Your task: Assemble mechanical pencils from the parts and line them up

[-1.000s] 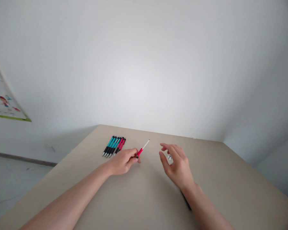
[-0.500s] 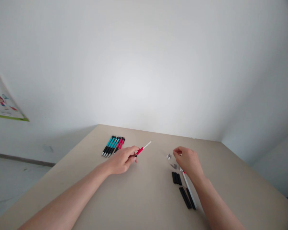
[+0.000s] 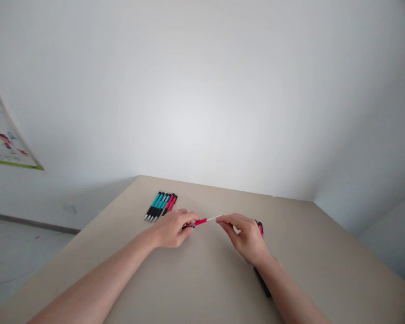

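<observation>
My left hand (image 3: pixel 177 227) is closed around a red pen barrel (image 3: pixel 200 222), its black end by my fingers. A thin white refill (image 3: pixel 213 218) sticks out of the barrel, pointing right. My right hand (image 3: pixel 245 236) is pinched, with its fingertips at the refill's far tip. Whatever is between those fingertips is too small to make out. Left of my left hand lies a row of assembled pens, several teal (image 3: pixel 154 205) and a few red (image 3: pixel 169 202), with black grips. Behind my right hand, a red and black pen part (image 3: pixel 261 228) shows partly.
A black grip piece (image 3: pixel 263 283) lies partly under my right forearm; the other small parts there are hidden. The beige table (image 3: pixel 195 279) meets a white wall (image 3: pixel 202 90) at its back edge. A poster (image 3: pixel 6 135) hangs at the left.
My right hand has moved left from the small parts to the refill's tip. The red barrel and refill have tilted flatter in my left hand. The view has shifted slightly.
</observation>
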The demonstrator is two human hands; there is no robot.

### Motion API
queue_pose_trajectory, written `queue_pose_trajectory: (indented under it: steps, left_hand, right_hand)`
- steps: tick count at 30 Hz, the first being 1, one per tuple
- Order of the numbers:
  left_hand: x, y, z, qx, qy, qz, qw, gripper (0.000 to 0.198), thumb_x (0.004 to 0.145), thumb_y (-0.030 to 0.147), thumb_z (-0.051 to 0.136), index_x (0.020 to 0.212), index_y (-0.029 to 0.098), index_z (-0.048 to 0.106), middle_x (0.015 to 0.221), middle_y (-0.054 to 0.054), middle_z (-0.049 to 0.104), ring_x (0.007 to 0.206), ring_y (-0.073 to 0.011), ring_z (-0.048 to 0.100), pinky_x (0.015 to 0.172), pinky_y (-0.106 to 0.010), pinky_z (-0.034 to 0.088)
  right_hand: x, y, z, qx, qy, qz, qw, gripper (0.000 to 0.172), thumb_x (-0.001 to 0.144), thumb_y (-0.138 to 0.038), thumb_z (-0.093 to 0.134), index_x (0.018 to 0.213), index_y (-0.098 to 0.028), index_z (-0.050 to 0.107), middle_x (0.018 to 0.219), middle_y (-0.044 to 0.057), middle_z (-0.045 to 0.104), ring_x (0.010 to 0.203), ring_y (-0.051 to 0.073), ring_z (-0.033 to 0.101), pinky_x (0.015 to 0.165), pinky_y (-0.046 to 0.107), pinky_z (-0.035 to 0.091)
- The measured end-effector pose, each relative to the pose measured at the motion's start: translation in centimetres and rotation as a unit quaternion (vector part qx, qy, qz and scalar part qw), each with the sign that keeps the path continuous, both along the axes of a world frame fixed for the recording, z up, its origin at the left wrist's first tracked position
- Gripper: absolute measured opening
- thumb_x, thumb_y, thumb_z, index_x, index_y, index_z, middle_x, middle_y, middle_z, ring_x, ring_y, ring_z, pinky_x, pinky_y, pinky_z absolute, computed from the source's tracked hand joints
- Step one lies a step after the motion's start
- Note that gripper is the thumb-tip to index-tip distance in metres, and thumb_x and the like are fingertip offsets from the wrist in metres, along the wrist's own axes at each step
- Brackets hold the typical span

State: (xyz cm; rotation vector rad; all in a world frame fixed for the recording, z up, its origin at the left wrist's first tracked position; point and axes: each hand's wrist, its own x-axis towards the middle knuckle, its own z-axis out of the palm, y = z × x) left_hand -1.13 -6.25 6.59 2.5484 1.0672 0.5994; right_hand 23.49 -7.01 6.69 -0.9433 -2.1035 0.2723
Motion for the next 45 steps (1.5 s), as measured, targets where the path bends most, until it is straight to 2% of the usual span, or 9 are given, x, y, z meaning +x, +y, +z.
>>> queue_pose_trajectory:
  steps: [6,13,16,21,24,28,32,38,45]
  left_hand:
    - [0.0,0.1,-0.2,-0.015,-0.014,-0.012,1.0,0.02,0.082,0.013,0.048,0.101,0.02,0.053,0.073,-0.001,0.06,0.08,-0.0187,0.053,0.071,-0.027,0.037]
    - [-0.1,0.2,-0.4,-0.03,-0.018,-0.018,0.999,0.02,0.083,0.015,0.048,0.101,0.02,0.053,0.074,-0.001,0.06,0.073,-0.0162,0.052,0.067,-0.025,0.036]
    - [-0.1,0.2,-0.5,-0.039,-0.024,-0.018,0.999,0.016,0.084,0.016,0.047,0.098,0.019,0.053,0.073,0.0,0.059,0.067,-0.0142,0.051,0.065,-0.024,0.035]
    - [0.0,0.2,-0.5,-0.038,-0.023,-0.013,0.999,0.016,0.084,0.017,0.046,0.098,0.019,0.053,0.075,-0.001,0.061,0.072,-0.0156,0.053,0.068,-0.025,0.037]
    - [0.0,0.2,-0.3,-0.034,-0.012,-0.013,0.999,0.018,0.083,0.016,0.047,0.099,0.02,0.053,0.076,-0.001,0.061,0.073,-0.016,0.053,0.069,-0.025,0.037]
    - [0.0,0.2,-0.3,-0.029,-0.008,-0.018,0.999,0.021,0.082,0.014,0.048,0.101,0.02,0.054,0.077,-0.001,0.061,0.076,-0.0168,0.054,0.071,-0.025,0.038]
    - [0.0,0.2,-0.4,-0.026,-0.004,-0.018,1.0,0.023,0.082,0.013,0.048,0.102,0.02,0.055,0.079,-0.001,0.062,0.079,-0.0172,0.054,0.072,-0.025,0.039]
    - [-0.2,0.4,-0.6,-0.018,0.005,-0.018,1.0,0.025,0.081,0.01,0.048,0.103,0.02,0.057,0.081,-0.003,0.061,0.08,-0.0173,0.054,0.072,-0.025,0.039]
    - [-0.3,0.5,-0.7,-0.016,0.006,-0.018,1.0,0.027,0.082,0.01,0.047,0.105,0.02,0.058,0.082,-0.002,0.061,0.08,-0.0167,0.054,0.072,-0.024,0.039]
  right_hand:
    - [0.7,0.4,-0.4,-0.01,0.007,-0.083,0.997,0.027,0.087,-0.033,0.053,0.111,-0.022,0.062,0.078,0.001,0.068,0.051,0.011,0.051,0.057,0.024,0.047]
    - [0.1,0.2,-0.4,-0.021,-0.006,-0.064,0.998,0.021,0.089,-0.032,0.05,0.084,-0.022,0.069,0.076,0.002,0.07,0.058,0.013,0.058,0.06,0.023,0.045]
    - [0.5,0.2,0.2,-0.034,-0.062,-0.108,0.992,0.02,0.087,-0.03,0.051,0.08,-0.022,0.069,0.073,0.002,0.07,0.057,0.014,0.059,0.059,0.024,0.044]
    - [3.4,1.4,1.0,-0.112,-0.193,-0.271,0.936,0.014,0.076,-0.025,0.058,0.069,-0.024,0.07,0.068,0.002,0.07,0.065,0.019,0.064,0.055,0.025,0.039]
    - [5.2,2.1,0.4,-0.156,-0.246,-0.295,0.91,0.011,0.07,-0.025,0.062,0.063,-0.022,0.069,0.066,0.006,0.069,0.062,0.021,0.063,0.051,0.026,0.035]
    - [6.0,2.4,-0.9,-0.171,-0.269,-0.275,0.907,0.005,0.065,-0.021,0.065,0.063,-0.021,0.069,0.065,0.007,0.068,0.064,0.022,0.064,0.051,0.026,0.034]
    - [5.2,2.4,-0.9,-0.17,-0.274,-0.256,0.911,0.016,0.068,-0.012,0.055,0.059,-0.019,0.066,0.062,0.006,0.066,0.061,0.019,0.062,0.052,0.025,0.033]
    - [3.3,1.4,1.2,-0.097,-0.131,-0.126,0.979,0.016,0.083,-0.028,0.052,0.078,-0.02,0.065,0.068,0.001,0.064,0.061,0.014,0.057,0.057,0.023,0.039]
    - [2.9,0.9,1.4,-0.046,-0.076,-0.021,0.996,0.017,0.089,-0.026,0.049,0.082,-0.02,0.063,0.073,0.002,0.062,0.063,0.014,0.053,0.059,0.024,0.041]
